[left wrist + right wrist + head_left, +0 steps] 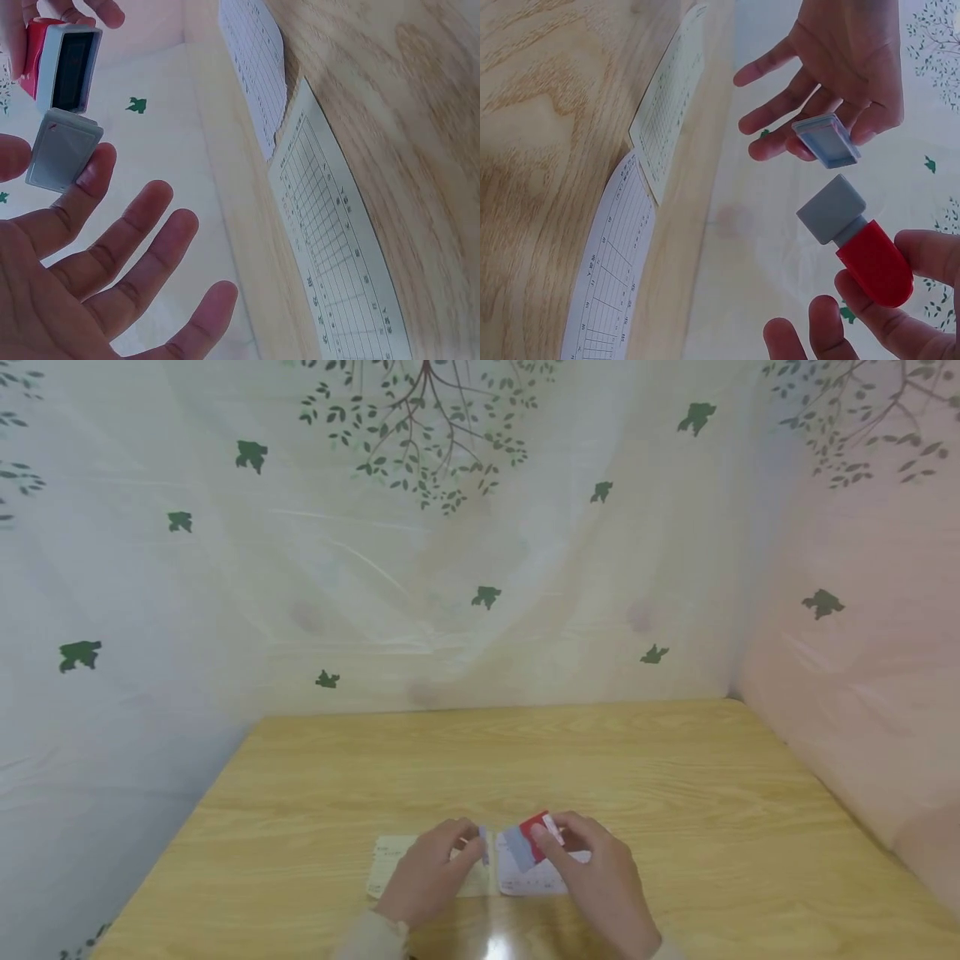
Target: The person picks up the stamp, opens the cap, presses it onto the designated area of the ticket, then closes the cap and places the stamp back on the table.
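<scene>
My right hand [603, 872] pinches the red handle of a self-inking stamp [876, 262] between thumb and fingers. The stamp's square grey body points toward the left hand. With thumb and index finger my left hand [435, 868] pinches a small grey cap [829, 141], its other fingers spread. In the right wrist view a narrow gap separates the cap from the stamp; the left wrist view shows the dark underside of the stamp [73, 69]. Both hands are over two printed paper forms, a pale green one [385, 858] on the left and a white one [528, 883] on the right.
The forms lie side by side on a wood-grain table [495, 760], near its front edge. White sheeting [420, 610] printed with branches and green leaves hangs behind the table and along both sides.
</scene>
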Demonstrator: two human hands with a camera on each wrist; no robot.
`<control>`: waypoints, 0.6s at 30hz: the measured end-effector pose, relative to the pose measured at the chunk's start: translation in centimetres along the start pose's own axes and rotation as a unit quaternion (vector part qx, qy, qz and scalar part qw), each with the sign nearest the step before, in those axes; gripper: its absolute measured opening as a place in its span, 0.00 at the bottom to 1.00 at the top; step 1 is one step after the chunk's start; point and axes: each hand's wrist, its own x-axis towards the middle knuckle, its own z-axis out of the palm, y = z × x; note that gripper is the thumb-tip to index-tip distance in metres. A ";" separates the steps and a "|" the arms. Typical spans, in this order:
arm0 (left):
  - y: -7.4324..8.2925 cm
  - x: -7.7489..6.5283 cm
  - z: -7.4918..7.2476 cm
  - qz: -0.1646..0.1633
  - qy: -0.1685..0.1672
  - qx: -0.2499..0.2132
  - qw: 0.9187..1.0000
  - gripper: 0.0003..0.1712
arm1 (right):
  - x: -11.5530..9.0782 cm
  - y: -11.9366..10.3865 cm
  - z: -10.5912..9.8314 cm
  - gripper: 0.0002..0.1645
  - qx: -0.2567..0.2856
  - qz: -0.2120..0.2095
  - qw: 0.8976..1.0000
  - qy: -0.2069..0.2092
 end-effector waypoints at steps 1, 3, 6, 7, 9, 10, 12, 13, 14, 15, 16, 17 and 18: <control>-0.1 0.0 -0.1 0.000 0.001 0.001 1.000 0.18 | 0.0 0.0 0.0 0.24 -0.001 -0.001 1.000 -0.001; -0.2 -0.1 -0.3 -0.003 0.004 0.003 1.000 0.19 | 0.0 0.1 0.1 0.23 -0.005 -0.004 1.000 -0.002; -0.5 -0.2 -0.5 -0.005 0.006 0.005 1.000 0.19 | 0.0 0.1 0.2 0.21 -0.007 -0.008 1.000 -0.004; -0.6 -0.2 -0.6 -0.005 0.007 0.005 1.000 0.19 | 0.0 0.1 0.2 0.21 -0.007 -0.008 1.000 -0.005; -0.8 -0.2 -0.7 -0.007 0.008 0.006 1.000 0.19 | 0.0 0.1 0.3 0.20 -0.006 -0.009 1.000 -0.006; -0.9 -0.2 -0.6 -0.008 0.009 0.007 1.000 0.19 | 0.0 0.1 0.3 0.19 -0.005 -0.007 1.000 -0.007; -1.0 -0.2 -0.7 -0.011 0.011 0.009 1.000 0.18 | 0.0 0.2 0.3 0.20 -0.005 -0.006 1.000 -0.008; -1.1 -0.2 -0.7 -0.012 0.012 0.010 1.000 0.18 | 0.0 0.2 0.3 0.20 -0.005 -0.004 1.000 -0.009; -1.2 -0.2 -0.7 -0.013 0.013 0.012 1.000 0.18 | 0.0 0.2 0.3 0.21 -0.007 -0.003 1.000 -0.009; -1.3 -0.3 -0.7 -0.013 0.014 0.013 1.000 0.18 | 0.0 0.2 0.3 0.21 -0.008 -0.001 1.000 -0.009; -1.4 -0.3 -0.8 -0.014 0.015 0.014 1.000 0.17 | 0.0 0.2 0.3 0.22 -0.009 0.000 1.000 -0.009; -1.4 -0.3 -0.8 -0.015 0.016 0.016 1.000 0.18 | 0.0 0.2 0.3 0.22 -0.011 0.002 1.000 -0.008; -1.5 -0.3 -0.9 -0.017 0.018 0.018 1.000 0.18 | 0.0 0.2 0.3 0.22 -0.012 0.003 1.000 -0.007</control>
